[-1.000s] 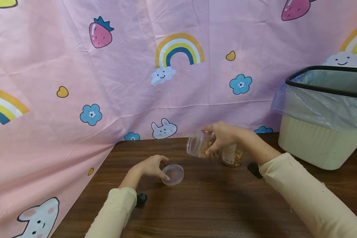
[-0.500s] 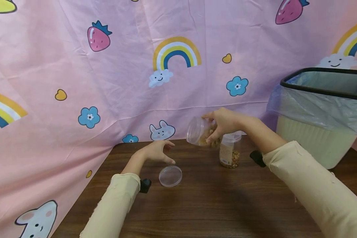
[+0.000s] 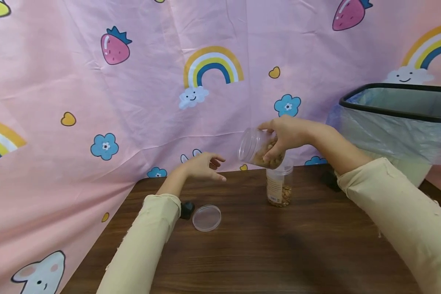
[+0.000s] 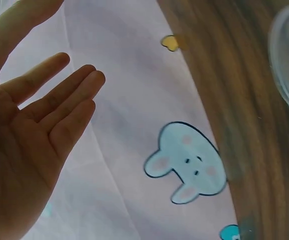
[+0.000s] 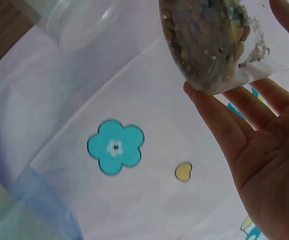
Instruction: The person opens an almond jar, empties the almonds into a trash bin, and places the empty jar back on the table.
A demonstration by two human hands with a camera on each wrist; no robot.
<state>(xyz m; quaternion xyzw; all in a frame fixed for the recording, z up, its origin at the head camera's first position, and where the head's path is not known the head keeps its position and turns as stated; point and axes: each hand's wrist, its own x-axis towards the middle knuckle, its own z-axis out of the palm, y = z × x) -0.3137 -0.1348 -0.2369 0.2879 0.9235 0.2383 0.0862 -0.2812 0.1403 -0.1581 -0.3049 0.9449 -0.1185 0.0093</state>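
Observation:
A clear plastic jar (image 3: 255,149) with nuts in its lower part is gripped by my right hand (image 3: 293,132). It is tilted on its side in the air, mouth toward the left. In the right wrist view its base (image 5: 199,45) shows nuts and crumbs against the wall. My left hand (image 3: 203,166) hovers left of the jar's mouth, fingers loosely spread and holding nothing. A second clear jar (image 3: 275,187), with a label and nuts at the bottom, stands upright on the table under the held jar. A round clear lid (image 3: 207,218) lies flat on the table.
A cream bin (image 3: 408,163) with a black rim and clear bag stands at the back right. Behind the wooden table (image 3: 242,253) hangs a pink printed cloth (image 3: 150,81).
My left hand has risen from beside the lid toward the jar's mouth. The right hand has lifted the tilted jar higher and a little right. The view has shifted slightly.

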